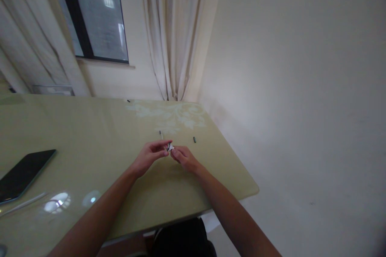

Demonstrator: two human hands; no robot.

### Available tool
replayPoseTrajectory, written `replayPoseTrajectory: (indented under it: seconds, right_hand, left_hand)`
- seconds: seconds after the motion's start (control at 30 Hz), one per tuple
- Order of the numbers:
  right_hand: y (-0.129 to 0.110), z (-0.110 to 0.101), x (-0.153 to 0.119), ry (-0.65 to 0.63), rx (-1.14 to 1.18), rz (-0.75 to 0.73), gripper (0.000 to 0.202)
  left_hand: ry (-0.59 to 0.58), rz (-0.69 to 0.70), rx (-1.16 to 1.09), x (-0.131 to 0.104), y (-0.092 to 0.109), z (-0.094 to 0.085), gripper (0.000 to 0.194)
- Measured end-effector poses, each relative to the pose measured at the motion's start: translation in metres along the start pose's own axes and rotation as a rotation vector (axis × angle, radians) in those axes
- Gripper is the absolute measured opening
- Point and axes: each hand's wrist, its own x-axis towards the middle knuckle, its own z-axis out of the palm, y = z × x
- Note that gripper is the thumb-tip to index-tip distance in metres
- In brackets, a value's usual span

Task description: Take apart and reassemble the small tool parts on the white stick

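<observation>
Between my two hands, just above the table, is a small black-and-white item (170,147) whose kind is too small to make out. My left hand (150,154) pinches its left side between thumb and fingertips. From the right, my right hand (183,156) has its thumb and curled fingers closed on the other side. Just beyond the hands lies a thin white stick-like thing with a dark end (161,133), partly hidden. A small dark piece (194,139) rests on the table to the right of them.
The glossy pale table (90,136) meets a wall on the right. A dark tablet (25,172) lies at the left, with a white stick-like thing (24,204) near it. Close to the far edge is a tiny black object (128,100). Curtains (175,32) hang behind.
</observation>
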Motion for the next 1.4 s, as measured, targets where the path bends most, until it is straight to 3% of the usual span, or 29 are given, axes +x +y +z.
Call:
replayPoseTrajectory:
  seconds: [0.3,0.57,1.4]
  right_hand:
    - [0.0022,-0.0001,-0.0014,-0.037,-0.029,0.002,0.054]
    - [-0.0012,0.0003,0.0006,0.003,-0.152,-0.041,0.053]
    - [-0.002,-0.0011,0.0009,0.008,-0.224,-0.057,0.047]
  left_hand:
    - [-0.039,0.041,0.074,-0.0012,-0.004,-0.0029,0.05]
    - [-0.039,0.009,0.033,0.0008,-0.0095,-0.0052,0.051]
    - [-0.044,0.056,0.039,0.0014,-0.0071,-0.0031,0.049]
